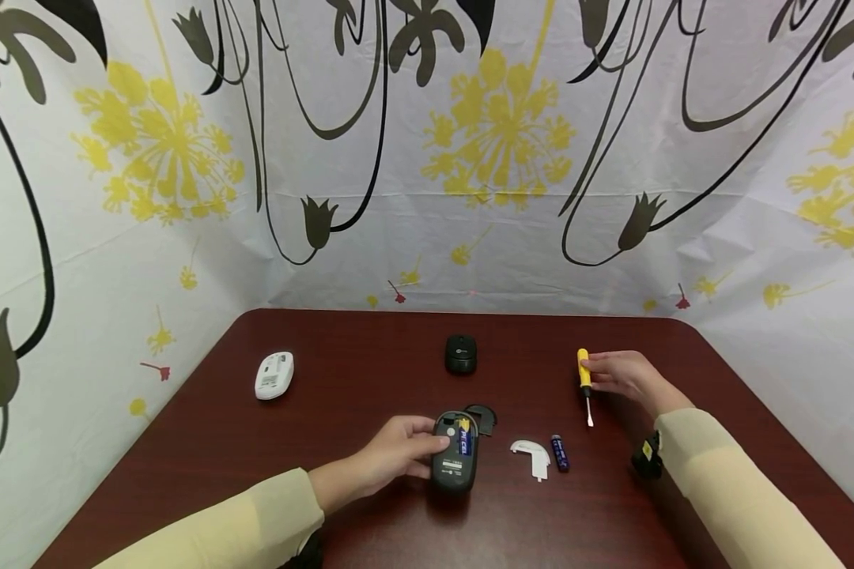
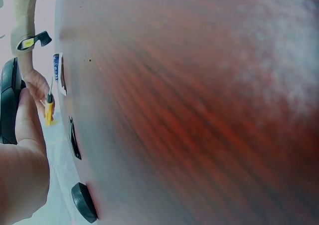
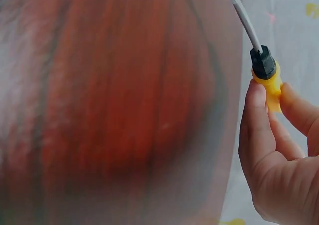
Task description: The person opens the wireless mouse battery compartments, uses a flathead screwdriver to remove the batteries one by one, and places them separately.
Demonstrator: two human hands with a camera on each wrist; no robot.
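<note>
My left hand point(image 1: 402, 449) grips a dark computer mouse point(image 1: 452, 472) by its left side, its underside facing up. A blue and gold battery point(image 1: 465, 438) lies in the mouse's exposed battery slot. Off to the right, my right hand point(image 1: 626, 378) pinches the yellow handle of a screwdriver point(image 1: 584, 370) between thumb and fingers, its metal tip towards the table's front. In the right wrist view the screwdriver point(image 3: 269, 83) shows its black collar and silver shaft. Just behind the held mouse lies a dark battery cover point(image 1: 485, 419).
On the brown table point(image 1: 370, 356), a white cover piece point(image 1: 534, 457) and a loose blue battery point(image 1: 560, 454) lie between the hands. A black mouse point(image 1: 460, 353) stands at the back, and a white mouse point(image 1: 274, 375) lies at the left. A patterned cloth point(image 1: 398, 158) hangs behind.
</note>
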